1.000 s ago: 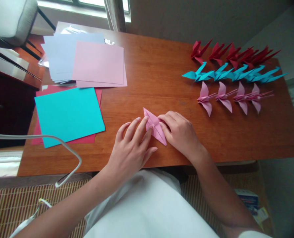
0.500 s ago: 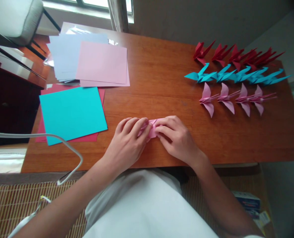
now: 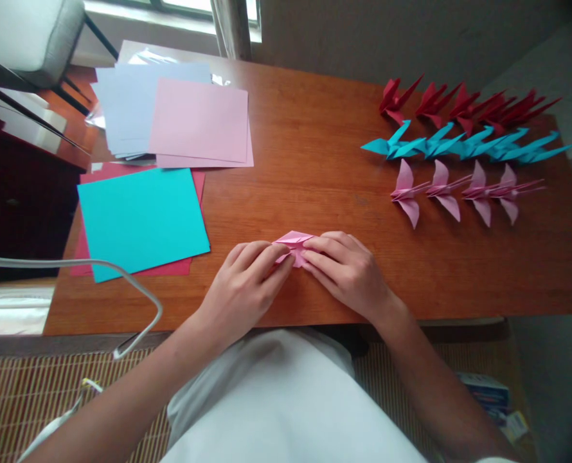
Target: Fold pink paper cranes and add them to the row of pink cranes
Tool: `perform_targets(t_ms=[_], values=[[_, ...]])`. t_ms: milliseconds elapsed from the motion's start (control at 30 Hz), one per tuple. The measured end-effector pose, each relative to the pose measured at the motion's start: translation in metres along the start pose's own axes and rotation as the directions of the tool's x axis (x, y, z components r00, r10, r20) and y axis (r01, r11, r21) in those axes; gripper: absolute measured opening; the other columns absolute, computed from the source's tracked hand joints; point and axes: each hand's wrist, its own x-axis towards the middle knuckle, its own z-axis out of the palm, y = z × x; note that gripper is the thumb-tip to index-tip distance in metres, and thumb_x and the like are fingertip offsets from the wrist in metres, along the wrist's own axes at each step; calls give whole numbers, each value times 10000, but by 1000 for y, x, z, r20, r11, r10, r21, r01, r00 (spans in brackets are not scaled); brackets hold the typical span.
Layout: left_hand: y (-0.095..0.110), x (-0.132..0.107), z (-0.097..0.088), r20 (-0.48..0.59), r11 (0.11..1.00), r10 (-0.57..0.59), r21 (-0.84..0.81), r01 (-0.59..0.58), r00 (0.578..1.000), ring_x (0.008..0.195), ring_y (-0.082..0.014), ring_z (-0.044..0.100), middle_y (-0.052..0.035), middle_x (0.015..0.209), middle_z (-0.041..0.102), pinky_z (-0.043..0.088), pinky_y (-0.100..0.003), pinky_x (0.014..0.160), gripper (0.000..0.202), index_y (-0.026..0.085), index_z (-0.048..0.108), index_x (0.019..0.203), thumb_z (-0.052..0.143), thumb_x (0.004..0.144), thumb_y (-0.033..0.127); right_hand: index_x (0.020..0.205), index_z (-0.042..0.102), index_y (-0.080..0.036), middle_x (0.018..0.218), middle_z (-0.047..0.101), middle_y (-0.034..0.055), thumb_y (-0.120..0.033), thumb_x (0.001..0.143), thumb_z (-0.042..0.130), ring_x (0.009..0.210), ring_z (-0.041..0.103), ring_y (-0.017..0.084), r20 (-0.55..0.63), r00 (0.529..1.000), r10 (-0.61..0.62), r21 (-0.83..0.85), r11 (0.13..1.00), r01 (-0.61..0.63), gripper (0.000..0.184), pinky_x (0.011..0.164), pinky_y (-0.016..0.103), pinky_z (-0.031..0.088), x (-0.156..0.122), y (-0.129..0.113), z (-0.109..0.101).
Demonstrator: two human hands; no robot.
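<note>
A small pink folded paper piece lies on the wooden table near its front edge. My left hand pinches its left side with curled fingers. My right hand presses and grips its right side, fingers closed over it. Most of the paper is hidden under my fingers.
Rows of finished paper cranes sit at the back right: red, blue, pink. Sheets of paper lie at the left: turquoise on red, pink on pale lilac. A white cable crosses the front left.
The flat, long pink piece has been folded up into a smaller shape. Both hands have closed in on it from either side.
</note>
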Motion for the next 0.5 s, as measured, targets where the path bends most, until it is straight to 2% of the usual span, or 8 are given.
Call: perform_targets(t_ms=[133, 267, 400, 500], values=[[-1, 1, 5, 22, 1000, 0, -28, 1, 1000, 947, -240, 641, -102, 1100, 743, 543, -380, 795, 169, 131, 707, 1100, 587, 982, 153, 1041, 745, -166, 1122, 774, 60, -182, 959, 657, 1023, 650, 230, 5, 1000, -23, -21, 1000, 23, 121, 859, 379, 554, -1, 1, -1], [-2, 3, 6, 34, 999, -3, -39, 5, 999, 896, -224, 651, -78, 1068, 747, 530, -366, 764, 144, 145, 717, 1059, 597, 980, 166, 1042, 752, -162, 1112, 776, 70, -159, 936, 682, 1051, 628, 243, -46, 998, -40, -71, 997, 36, 127, 878, 380, 556, -3, 0, 1], [-2, 5, 6, 41, 998, -40, -56, 42, 998, 877, -214, 647, -56, 1048, 750, 512, -354, 751, 104, 173, 716, 1020, 636, 967, 214, 1005, 755, -168, 1050, 769, 81, -139, 921, 696, 970, 609, 227, -89, 996, -25, -102, 995, 16, 107, 859, 355, 550, -6, -1, 4], [-1, 5, 6, 40, 995, -67, -71, 70, 997, 876, -201, 643, -56, 1058, 749, 506, -346, 759, 106, 182, 710, 1028, 627, 963, 187, 1003, 740, -172, 992, 761, 65, -135, 930, 679, 908, 606, 213, -78, 997, -18, -82, 997, 12, 101, 814, 347, 543, -8, -1, 5]])
